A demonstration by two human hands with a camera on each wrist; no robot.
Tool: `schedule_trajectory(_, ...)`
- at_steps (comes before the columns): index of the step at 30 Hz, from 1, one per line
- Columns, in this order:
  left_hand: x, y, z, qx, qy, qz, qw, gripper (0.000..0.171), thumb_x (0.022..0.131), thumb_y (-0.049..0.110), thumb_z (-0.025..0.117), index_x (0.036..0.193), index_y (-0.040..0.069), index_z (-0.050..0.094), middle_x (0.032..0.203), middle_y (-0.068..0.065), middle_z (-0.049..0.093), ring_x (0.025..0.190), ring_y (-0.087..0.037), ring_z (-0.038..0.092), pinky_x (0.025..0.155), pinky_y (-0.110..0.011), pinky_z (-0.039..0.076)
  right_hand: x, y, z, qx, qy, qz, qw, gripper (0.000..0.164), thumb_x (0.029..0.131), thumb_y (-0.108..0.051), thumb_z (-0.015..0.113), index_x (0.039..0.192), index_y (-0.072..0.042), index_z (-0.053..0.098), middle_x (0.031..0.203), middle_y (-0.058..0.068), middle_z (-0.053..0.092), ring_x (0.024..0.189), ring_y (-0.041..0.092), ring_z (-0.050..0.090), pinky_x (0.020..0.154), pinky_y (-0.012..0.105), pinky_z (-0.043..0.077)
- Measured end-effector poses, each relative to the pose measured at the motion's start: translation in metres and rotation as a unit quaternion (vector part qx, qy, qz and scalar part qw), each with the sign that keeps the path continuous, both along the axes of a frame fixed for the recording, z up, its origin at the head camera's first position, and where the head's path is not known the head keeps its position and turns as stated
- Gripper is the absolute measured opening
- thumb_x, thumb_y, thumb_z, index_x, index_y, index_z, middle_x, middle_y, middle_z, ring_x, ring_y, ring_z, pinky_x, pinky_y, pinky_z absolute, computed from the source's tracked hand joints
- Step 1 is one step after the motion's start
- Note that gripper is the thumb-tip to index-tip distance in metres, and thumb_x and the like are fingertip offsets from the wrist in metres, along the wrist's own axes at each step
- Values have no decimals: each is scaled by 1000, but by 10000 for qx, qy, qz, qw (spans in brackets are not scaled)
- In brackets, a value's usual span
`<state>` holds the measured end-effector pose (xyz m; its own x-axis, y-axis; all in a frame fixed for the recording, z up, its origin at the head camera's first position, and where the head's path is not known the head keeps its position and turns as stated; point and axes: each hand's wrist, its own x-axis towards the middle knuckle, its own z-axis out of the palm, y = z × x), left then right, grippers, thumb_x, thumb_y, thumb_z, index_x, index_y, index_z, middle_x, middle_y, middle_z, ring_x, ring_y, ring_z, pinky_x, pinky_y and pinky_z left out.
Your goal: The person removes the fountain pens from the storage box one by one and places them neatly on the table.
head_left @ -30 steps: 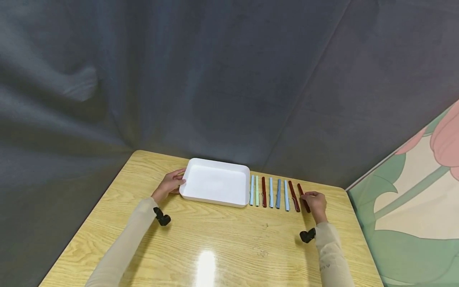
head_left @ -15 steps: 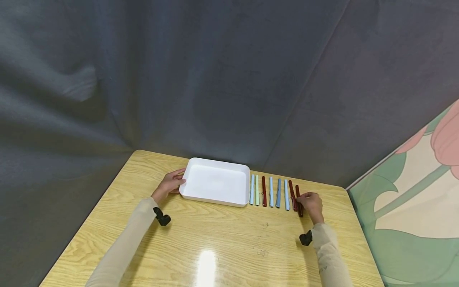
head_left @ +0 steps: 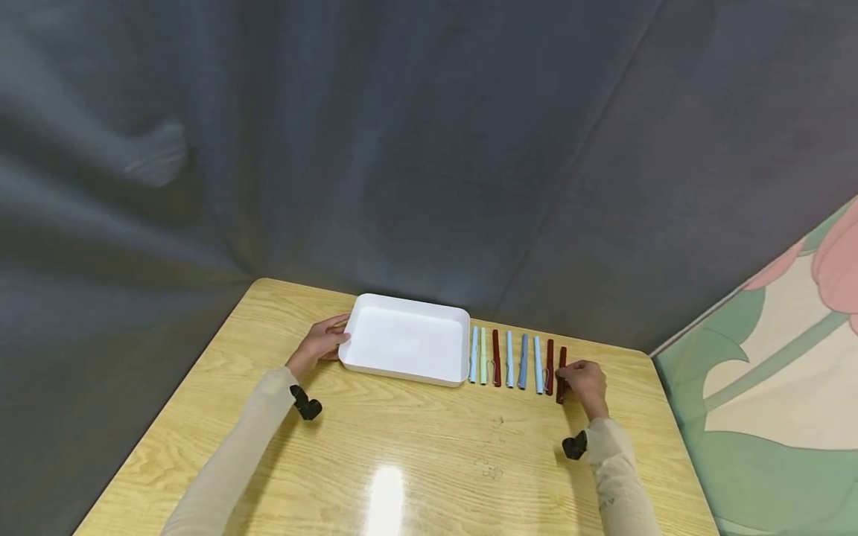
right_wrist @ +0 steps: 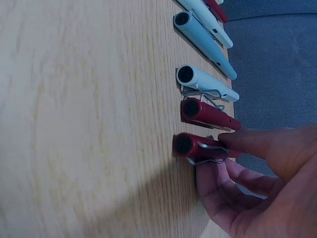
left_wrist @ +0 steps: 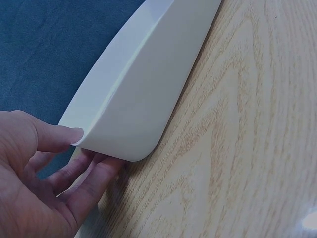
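A shallow white tray (head_left: 405, 341) stands near the table's back edge with nothing in it. My left hand (head_left: 318, 347) grips its left end, thumb over the rim and fingers beneath, as the left wrist view shows. To the tray's right runs a row of capped pens. At the row's right end, my right hand (head_left: 587, 381) pinches a dark red pen (right_wrist: 190, 145) with a wire clip between thumb and fingers. Close beside that pen lies another dark red pen (right_wrist: 210, 115), and past it a light blue one (right_wrist: 208, 84).
Farther along the row lie a medium blue pen (head_left: 523, 362), a third dark red pen (head_left: 496, 359) and a pale green pen (head_left: 483, 357). A dark curtain (head_left: 415, 149) hangs behind the wooden table (head_left: 429, 447). At the right is a flowered panel (head_left: 777, 380).
My right hand has shifted the end red pen slightly left and straightened it. The neighbouring red pen has turned more in line with the row. The left hand keeps its place on the tray.
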<state>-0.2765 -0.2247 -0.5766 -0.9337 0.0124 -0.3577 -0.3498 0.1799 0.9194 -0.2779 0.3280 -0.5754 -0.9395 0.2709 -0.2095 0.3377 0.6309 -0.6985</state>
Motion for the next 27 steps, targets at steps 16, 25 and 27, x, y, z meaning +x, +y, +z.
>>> schedule_trajectory(16,-5,-5,1,-38,-106,-212,9997,63,105,11,61,163,8,37,149,-28,53,112,-27,68,78,-31,61,-1,1,-3,208,78,87,9997,30,102,-20,66,102,11,67,84,21,73,70,27,66,55,31,47)
schedule_trajectory(25,-2,-7,2,-74,-91,-293,9995,64,105,12,63,163,6,37,151,-29,51,113,-28,67,77,-32,61,-4,1,-3,400,12,129,9991,29,103,-21,64,100,8,67,80,16,71,66,24,64,55,33,47)
schedule_trajectory(27,-2,-7,3,-56,-65,-304,9995,64,105,13,63,163,6,37,152,-29,50,118,-31,66,77,-32,61,-4,2,-2,478,-7,113,9988,28,103,-21,63,98,7,67,78,14,70,64,22,62,55,33,46)
